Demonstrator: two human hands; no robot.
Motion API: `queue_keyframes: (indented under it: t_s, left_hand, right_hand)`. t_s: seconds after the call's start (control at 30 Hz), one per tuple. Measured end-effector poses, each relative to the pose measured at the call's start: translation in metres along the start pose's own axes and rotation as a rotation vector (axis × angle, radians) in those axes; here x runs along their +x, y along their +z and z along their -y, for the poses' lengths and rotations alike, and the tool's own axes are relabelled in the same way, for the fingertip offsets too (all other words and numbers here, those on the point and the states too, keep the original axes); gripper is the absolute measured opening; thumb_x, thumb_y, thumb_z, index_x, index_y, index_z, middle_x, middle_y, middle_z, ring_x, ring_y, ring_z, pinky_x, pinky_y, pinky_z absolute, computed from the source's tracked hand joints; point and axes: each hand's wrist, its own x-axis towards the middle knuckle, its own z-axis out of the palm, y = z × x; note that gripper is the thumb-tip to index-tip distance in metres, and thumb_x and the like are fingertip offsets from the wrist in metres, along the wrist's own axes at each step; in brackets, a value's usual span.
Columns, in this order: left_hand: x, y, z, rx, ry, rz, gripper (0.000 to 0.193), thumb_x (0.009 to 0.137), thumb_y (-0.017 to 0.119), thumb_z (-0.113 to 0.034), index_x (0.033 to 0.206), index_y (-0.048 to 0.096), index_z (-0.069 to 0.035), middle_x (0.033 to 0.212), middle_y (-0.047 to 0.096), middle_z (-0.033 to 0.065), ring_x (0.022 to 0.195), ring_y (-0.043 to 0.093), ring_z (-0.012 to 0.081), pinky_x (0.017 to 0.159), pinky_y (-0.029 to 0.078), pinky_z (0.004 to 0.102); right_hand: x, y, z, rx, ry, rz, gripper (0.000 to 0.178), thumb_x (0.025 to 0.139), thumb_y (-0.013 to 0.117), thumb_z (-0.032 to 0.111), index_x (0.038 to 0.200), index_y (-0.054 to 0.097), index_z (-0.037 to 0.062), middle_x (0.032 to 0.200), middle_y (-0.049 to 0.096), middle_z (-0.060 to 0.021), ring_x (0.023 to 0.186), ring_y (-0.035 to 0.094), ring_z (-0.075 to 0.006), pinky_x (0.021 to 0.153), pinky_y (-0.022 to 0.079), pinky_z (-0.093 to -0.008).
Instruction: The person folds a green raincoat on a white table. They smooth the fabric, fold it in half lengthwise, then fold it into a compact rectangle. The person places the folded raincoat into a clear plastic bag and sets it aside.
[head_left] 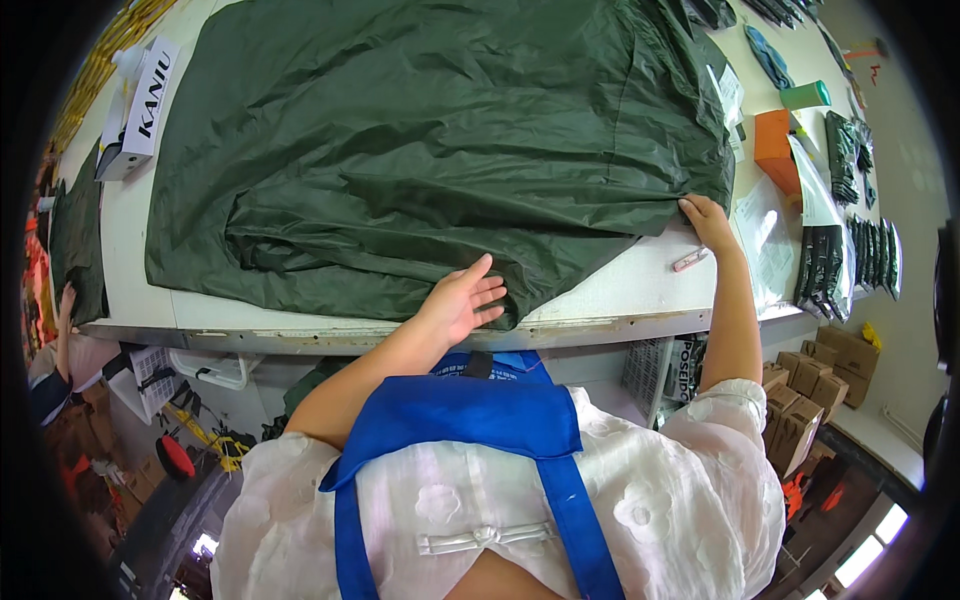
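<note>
Head view, from where I stand: dark green sheet (430, 150) spread over most of the white table (610, 290), creased throughout, a loose fold bunched toward the near edge. Left hand (465, 302) at that fold, fingers spread, thumb up, palm turned to the sheet's near corner; whether the fingertips touch, cannot tell. Right hand (712, 225) at the sheet's right side, thumb and fingers pinching its edge. Small pinkish-white object (690, 260) on the tabletop just beside that wrist. Further right: orange box (776, 150), green cylinder (806, 95), black packets (820, 265). White box (138, 115) at the sheet's far left. Left margin: a co-worker's hand (67, 302) by another dark green cloth (80, 240).
</note>
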Motion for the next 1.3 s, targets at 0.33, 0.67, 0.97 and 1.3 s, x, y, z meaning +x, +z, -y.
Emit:
queue_keyframes:
  t_s: [0.33, 0.67, 0.97, 1.3]
  left_hand:
    - [0.019, -0.021, 0.048, 1.386, 0.457, 0.223, 0.030, 0.080, 0.067, -0.014, 0.107, 0.062, -0.002, 0.098, 0.065, 0.0091, 0.091, 0.064, 0.0194, 0.075, 0.049, 0.0276]
    - [-0.053, -0.181, -0.106, 0.613, 1.281, -1.317, 0.070, 0.078, 0.071, -0.018, 0.134, 0.033, -0.001, 0.134, 0.033, 0.0220, 0.119, 0.039, 0.0336, 0.099, 0.036, 0.0396]
    - [-0.124, -0.180, -0.134, 0.931, 1.482, -0.845, 0.019, 0.084, 0.067, -0.010, 0.098, 0.062, 0.002, 0.093, 0.065, 0.0112, 0.085, 0.064, 0.0250, 0.075, 0.051, 0.0338]
    - [-0.191, -0.103, -0.086, 1.294, 2.199, -0.376, 0.018, 0.063, 0.071, 0.005, 0.075, 0.061, -0.001, 0.101, 0.062, 0.0141, 0.104, 0.059, 0.0374, 0.084, 0.051, 0.0409]
  right_hand:
    - [0.047, 0.022, -0.004, -0.581, 0.229, 0.012, 0.043, 0.090, 0.051, 0.048, 0.087, 0.063, 0.0066, 0.085, 0.066, -0.0186, 0.084, 0.062, -0.0395, 0.076, 0.048, -0.0462]
    - [-0.060, 0.162, 0.171, -0.342, -0.662, -0.023, 0.056, 0.079, 0.067, 0.030, 0.129, 0.051, 0.0126, 0.137, 0.047, -0.0101, 0.130, 0.038, -0.0332, 0.106, 0.028, -0.0489]
    - [-0.065, 0.162, 0.273, 0.274, -0.492, 0.159, 0.031, 0.082, 0.066, 0.006, 0.112, 0.060, 0.0027, 0.100, 0.060, -0.0136, 0.085, 0.061, -0.0254, 0.076, 0.049, -0.0320]
    - [-0.051, 0.142, 0.448, 1.023, -0.166, 0.336, 0.010, 0.089, 0.055, 0.009, 0.086, 0.060, 0.0005, 0.070, 0.061, -0.0042, 0.056, 0.053, -0.0078, 0.052, 0.039, -0.0206]
